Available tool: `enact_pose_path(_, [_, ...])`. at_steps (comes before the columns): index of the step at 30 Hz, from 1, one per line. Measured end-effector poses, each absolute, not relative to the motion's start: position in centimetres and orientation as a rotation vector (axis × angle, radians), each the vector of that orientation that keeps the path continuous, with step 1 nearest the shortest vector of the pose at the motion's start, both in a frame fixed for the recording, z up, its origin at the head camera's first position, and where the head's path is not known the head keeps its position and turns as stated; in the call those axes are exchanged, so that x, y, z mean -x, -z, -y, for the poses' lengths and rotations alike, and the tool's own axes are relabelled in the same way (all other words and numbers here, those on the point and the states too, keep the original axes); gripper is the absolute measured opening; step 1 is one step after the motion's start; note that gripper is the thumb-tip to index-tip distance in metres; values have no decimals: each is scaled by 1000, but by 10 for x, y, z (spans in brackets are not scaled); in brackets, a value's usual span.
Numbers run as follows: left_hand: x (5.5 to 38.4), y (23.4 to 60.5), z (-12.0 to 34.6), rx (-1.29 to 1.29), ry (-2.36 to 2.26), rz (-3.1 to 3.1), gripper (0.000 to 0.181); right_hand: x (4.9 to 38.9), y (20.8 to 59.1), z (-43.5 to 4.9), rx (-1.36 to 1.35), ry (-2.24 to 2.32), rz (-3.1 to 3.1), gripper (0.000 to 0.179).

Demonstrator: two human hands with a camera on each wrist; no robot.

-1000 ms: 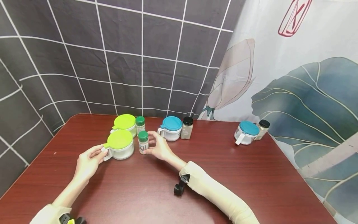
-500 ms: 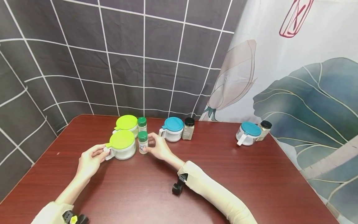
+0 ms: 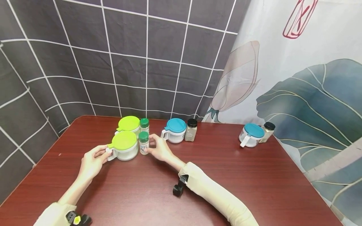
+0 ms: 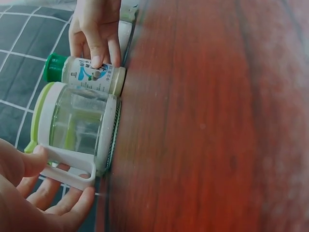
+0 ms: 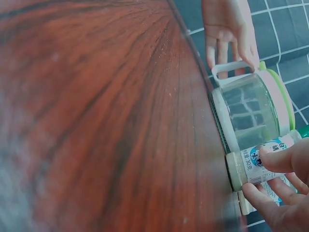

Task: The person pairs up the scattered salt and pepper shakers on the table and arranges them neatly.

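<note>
My left hand [image 3: 91, 161] holds the white handle [image 4: 72, 166] of a clear seasoning jar [image 3: 124, 147] with a lime-green lid. The thumb lies on top of the handle, with fingers beneath it. On the jar's right, my right hand [image 3: 162, 150] pinches a green-capped spice bottle [image 3: 144, 146] between thumb and fingers around its printed label [image 5: 263, 157]. Jar and bottle stand upright side by side, the bottle right at the jar's wall. Just behind them are a second lime-lidded jar [image 3: 128, 123] and another green-capped bottle [image 3: 144, 124], both partly hidden.
A blue-lidded jar [image 3: 174, 131] and a black-capped spice bottle [image 3: 191, 130] stand close beyond my right hand. Another blue-lidded jar [image 3: 251, 135] and black-capped bottle [image 3: 267, 131] are at the table's right back. A gridded dark cloth [image 3: 127, 72] hangs behind the brown table [image 3: 135, 197].
My right hand has brought the green-capped bottle slightly left, narrowing its gap to the front lime-lidded jar. My left hand keeps its hold on the handle. The head view has shifted a little.
</note>
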State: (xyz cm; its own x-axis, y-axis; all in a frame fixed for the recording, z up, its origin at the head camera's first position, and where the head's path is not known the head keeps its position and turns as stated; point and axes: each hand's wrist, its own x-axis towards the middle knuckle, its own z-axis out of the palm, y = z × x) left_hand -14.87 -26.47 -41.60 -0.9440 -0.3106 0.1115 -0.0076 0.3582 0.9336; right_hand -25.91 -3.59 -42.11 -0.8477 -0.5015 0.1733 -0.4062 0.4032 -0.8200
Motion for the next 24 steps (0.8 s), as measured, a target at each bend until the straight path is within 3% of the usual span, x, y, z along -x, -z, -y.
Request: enact_pose_path(24, [148, 407, 261, -265, 1491, 2473, 35, 250, 416, 32, 857, 1417, -2503, 43])
